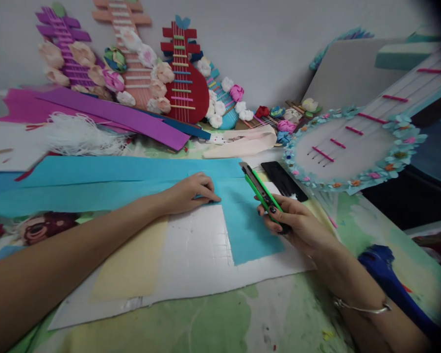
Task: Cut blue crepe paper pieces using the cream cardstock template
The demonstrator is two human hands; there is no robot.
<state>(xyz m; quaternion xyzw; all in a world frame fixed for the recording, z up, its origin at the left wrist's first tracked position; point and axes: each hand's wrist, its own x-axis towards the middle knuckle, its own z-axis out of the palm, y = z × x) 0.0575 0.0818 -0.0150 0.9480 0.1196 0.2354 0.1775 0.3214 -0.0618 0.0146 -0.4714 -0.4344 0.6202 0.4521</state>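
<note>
My right hand [288, 218] is wrapped round a green utility knife [259, 187], its blade end pointing up and to the left above the blue sheet. My left hand [194, 192] presses on the edge of the blue sheet [248, 220], with its fingers bent together; whether it pinches the sheet is hard to tell. Long blue strips [95, 169] run leftward from there, partly beneath my left forearm. Under the sheet lies a white board [191, 245] with cut marks, and a pale yellow piece [132, 264] rests on it.
Behind are a red lute-shaped craft [194, 93], purple sheets [132, 122] and white threads [84, 135]. A black phone-like object [283, 180] lies beyond my right hand. A flower-edged white lute [353, 147] stands at right, near a dark blue tool [393, 284].
</note>
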